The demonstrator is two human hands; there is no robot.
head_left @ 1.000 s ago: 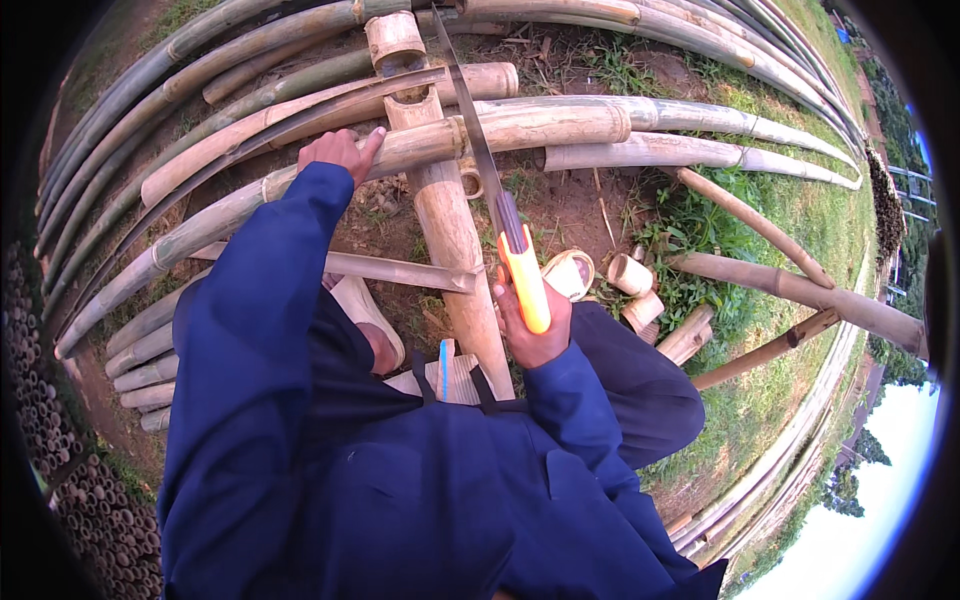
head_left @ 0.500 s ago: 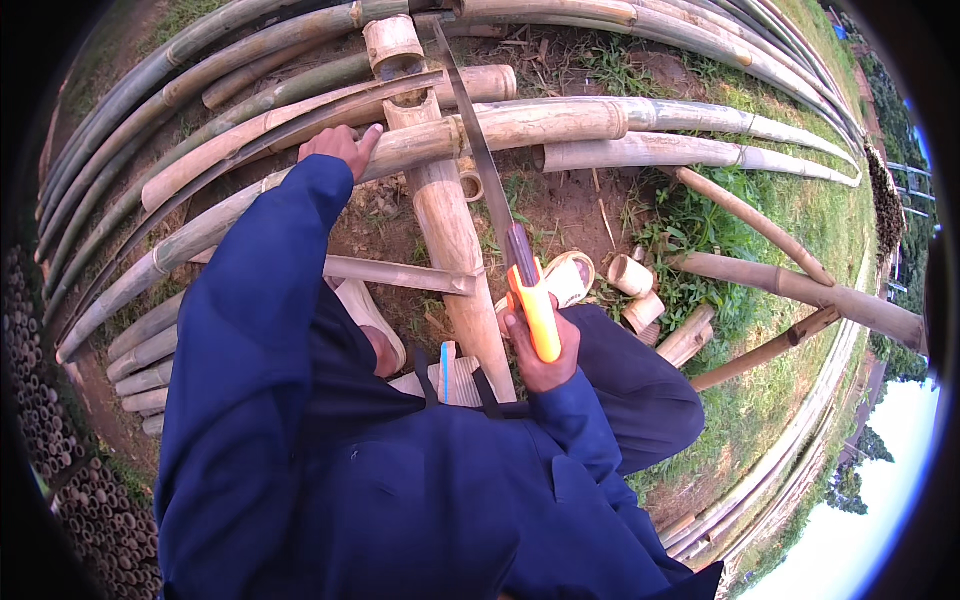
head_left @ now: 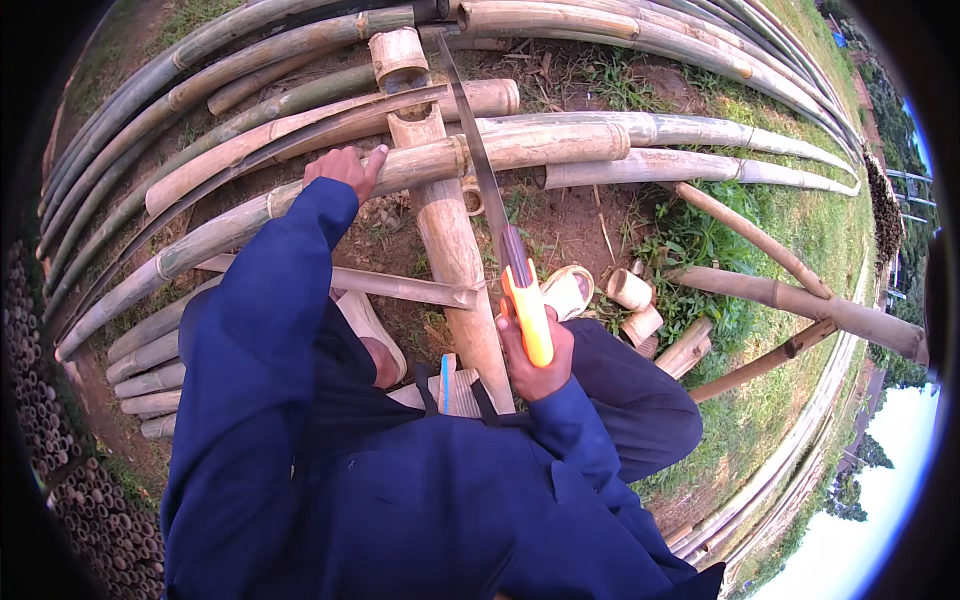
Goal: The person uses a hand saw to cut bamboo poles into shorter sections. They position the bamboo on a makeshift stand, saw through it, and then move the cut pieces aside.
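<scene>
My left hand (head_left: 345, 170) grips the top of a long bamboo pole (head_left: 225, 227), thumb stretched along it. In my right hand (head_left: 540, 362) is a handsaw with a yellow-orange handle (head_left: 530, 325). Its long thin blade (head_left: 475, 150) points away from me and lies across the pole, to the right of my left hand; how deep it sits in the bamboo cannot be made out. Under the pole, a thick bamboo post (head_left: 455, 260) with a notched upper end slopes down between my legs. A split bamboo length (head_left: 300, 130) rests across the notch.
Many bamboo poles (head_left: 600, 22) lie along the far side. To the right stand crossed bamboo supports (head_left: 790, 290). Short cut pieces (head_left: 630, 290) lie beside my right sandal (head_left: 568, 290). Stacked bamboo ends (head_left: 105, 515) fill the lower left. A thin bamboo strip (head_left: 400, 286) crosses before my legs.
The saw's handle and my right hand have shifted slightly left, with the blade still across the pole. My left hand keeps its hold; the view has moved a little.
</scene>
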